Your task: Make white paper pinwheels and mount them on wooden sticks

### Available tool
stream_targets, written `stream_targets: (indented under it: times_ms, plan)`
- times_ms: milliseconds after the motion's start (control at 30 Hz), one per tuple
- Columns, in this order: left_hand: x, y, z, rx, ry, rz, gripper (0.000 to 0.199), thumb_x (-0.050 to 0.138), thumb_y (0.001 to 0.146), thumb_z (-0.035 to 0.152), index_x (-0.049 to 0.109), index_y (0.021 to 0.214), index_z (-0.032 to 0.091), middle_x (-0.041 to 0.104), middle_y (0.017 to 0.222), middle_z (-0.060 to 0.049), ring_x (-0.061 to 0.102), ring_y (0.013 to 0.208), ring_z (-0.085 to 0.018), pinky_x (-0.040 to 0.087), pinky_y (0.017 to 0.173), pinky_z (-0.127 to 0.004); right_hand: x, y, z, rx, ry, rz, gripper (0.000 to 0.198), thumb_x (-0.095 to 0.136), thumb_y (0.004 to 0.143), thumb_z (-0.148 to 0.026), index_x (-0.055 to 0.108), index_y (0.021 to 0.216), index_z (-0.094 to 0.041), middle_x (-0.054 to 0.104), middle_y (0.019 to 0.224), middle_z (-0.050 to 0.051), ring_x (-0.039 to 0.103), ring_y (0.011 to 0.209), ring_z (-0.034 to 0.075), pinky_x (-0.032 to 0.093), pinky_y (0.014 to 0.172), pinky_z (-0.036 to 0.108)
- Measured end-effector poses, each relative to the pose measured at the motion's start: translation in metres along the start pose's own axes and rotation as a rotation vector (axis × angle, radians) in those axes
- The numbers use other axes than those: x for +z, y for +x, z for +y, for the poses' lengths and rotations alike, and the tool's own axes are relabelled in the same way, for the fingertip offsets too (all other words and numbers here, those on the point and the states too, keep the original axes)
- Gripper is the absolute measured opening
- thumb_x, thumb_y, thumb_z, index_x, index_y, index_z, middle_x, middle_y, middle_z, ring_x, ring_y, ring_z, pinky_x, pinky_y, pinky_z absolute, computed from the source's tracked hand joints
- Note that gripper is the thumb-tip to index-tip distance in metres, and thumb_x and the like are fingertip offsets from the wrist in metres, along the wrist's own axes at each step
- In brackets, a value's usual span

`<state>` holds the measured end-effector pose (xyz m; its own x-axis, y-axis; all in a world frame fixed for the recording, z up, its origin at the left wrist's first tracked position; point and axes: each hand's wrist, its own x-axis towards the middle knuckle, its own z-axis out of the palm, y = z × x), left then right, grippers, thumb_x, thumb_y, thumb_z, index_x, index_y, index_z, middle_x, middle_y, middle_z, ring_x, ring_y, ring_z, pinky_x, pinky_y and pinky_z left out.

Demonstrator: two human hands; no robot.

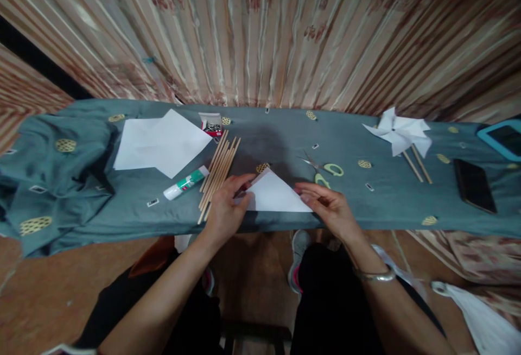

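Bracelet (376, 276): silver-toned, around right wrist, nearer than folded paper (277, 195).
Left hand (228, 200): pinching left corner of folded paper, thumb on top.
Right hand (330, 203): pinching right side of folded paper, thumb and fingers near corner.
Folded paper: white, triangular, between both hands at near table edge, point facing away.
Tablecloth (345, 132): grey-green, pineapple print, under folded paper.
Glue stick (186, 183): white and green, lying left of folded paper, past sticks.
Sticks (220, 173): thin, wooden, loosely bundled, left of folded paper, near ends just beside left hand.
Phone (474, 185): black, flat, well right of folded paper.
Scissors (334, 169): pale green handles, blades slightly apart, just beyond folded paper to right.
White sheets (163, 143): overlapping, beyond folded paper, well left.
Blue-framed device (504, 139): farthest right of folded paper, cut by view edge.
Pinwheels (401, 130): white, overlapping, two sticks showing, beyond folded paper to right.
Small box (211, 127): red and white, opened, metal bits inside, beyond folded paper to left.
Curtain (260, 40): striped, hanging behind everything, farthest from folded paper.
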<state>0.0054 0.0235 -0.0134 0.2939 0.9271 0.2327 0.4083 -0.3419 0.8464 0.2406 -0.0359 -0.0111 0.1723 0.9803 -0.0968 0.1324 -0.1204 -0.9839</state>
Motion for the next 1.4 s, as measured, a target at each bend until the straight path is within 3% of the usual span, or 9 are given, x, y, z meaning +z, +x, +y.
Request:
stream_targets:
  times_ms: [233,367,500,667,833,933,1033,1133,1400]
  plan:
    - [-0.004,0.007,0.009,0.178,-0.121,0.073,0.023,0.058,0.079,0.008,0.075,0.079,0.024,0.067,0.093,-0.002,0.062,0.099,-0.018,0.05,0.091,-0.033,-0.002,0.005,-0.001,0.078,0.128,-0.052,0.043,0.073,0.073,-0.046,0.07,0.107,-0.02,0.073,0.077,0.0,0.057,0.058,0.009,0.044,0.051,0.02]
    - [0.002,0.01,0.003,0.214,-0.123,0.047,0.023,0.056,0.079,0.005,0.073,0.08,0.022,0.068,0.097,-0.003,0.063,0.102,-0.019,0.05,0.095,-0.037,0.0,0.009,0.002,0.126,0.227,0.036,0.063,0.081,0.063,-0.04,0.062,0.12,-0.021,0.073,0.076,-0.002,0.057,0.055,0.009,0.042,0.048,0.02]
    - [0.008,0.002,-0.002,0.348,0.114,-0.053,0.03,0.053,0.077,0.0,0.07,0.094,0.019,0.07,0.105,-0.007,0.06,0.11,-0.024,0.047,0.098,-0.048,0.0,0.012,0.006,0.099,0.261,0.187,0.069,0.082,0.059,-0.036,0.059,0.123,-0.022,0.073,0.071,-0.003,0.06,0.056,0.011,0.047,0.053,0.022]
    - [0.013,-0.014,0.006,0.507,0.407,-0.18,0.03,0.055,0.085,0.008,0.063,0.112,0.019,0.069,0.116,-0.007,0.057,0.118,-0.027,0.022,0.113,-0.065,0.004,0.012,0.016,0.02,0.169,0.242,0.05,0.076,0.066,-0.033,0.066,0.114,-0.023,0.074,0.077,0.0,0.063,0.063,0.014,0.051,0.058,0.025]
    - [0.015,-0.014,0.006,0.537,0.507,-0.188,0.023,0.055,0.089,0.013,0.065,0.109,0.017,0.07,0.117,-0.008,0.06,0.115,-0.027,0.024,0.112,-0.065,0.003,0.005,0.022,-0.048,-0.201,0.095,0.028,0.06,0.082,-0.036,0.073,0.101,-0.021,0.073,0.077,0.003,0.061,0.055,0.014,0.053,0.054,0.028]
    - [0.013,-0.013,0.002,0.536,0.515,-0.188,0.02,0.054,0.091,0.015,0.066,0.106,0.017,0.072,0.113,-0.008,0.063,0.111,-0.026,0.028,0.111,-0.064,-0.004,-0.001,0.019,-0.258,-0.54,0.04,0.033,0.046,0.09,-0.023,0.07,0.112,-0.021,0.072,0.107,0.009,0.068,0.092,0.022,0.056,0.084,0.04]
    - [0.011,-0.015,-0.004,0.568,0.496,-0.175,0.02,0.052,0.092,0.016,0.067,0.106,0.017,0.072,0.111,-0.008,0.064,0.11,-0.026,0.037,0.107,-0.059,-0.007,-0.008,0.013,-0.471,-0.848,0.009,0.05,0.042,0.086,-0.008,0.057,0.132,-0.02,0.04,0.15,0.013,0.041,0.136,0.03,0.039,0.108,0.051]
    - [0.009,-0.019,-0.01,0.606,0.47,-0.159,0.021,0.051,0.092,0.017,0.066,0.108,0.017,0.072,0.112,-0.009,0.065,0.11,-0.024,0.046,0.101,-0.051,-0.003,-0.014,0.007,-0.558,-1.039,-0.039,0.061,0.042,0.086,-0.004,0.042,0.144,-0.024,0.014,0.161,0.012,0.016,0.148,0.033,0.031,0.111,0.057]
    - [0.001,-0.031,-0.022,0.6,0.361,-0.208,0.025,0.053,0.092,0.014,0.065,0.113,0.019,0.071,0.116,-0.009,0.06,0.12,-0.022,0.044,0.104,-0.049,-0.004,-0.021,0.007,-0.647,-1.084,-0.057,0.027,0.048,0.093,-0.016,0.069,0.108,-0.025,0.043,0.15,0.008,0.019,0.148,0.029,0.027,0.113,0.056]
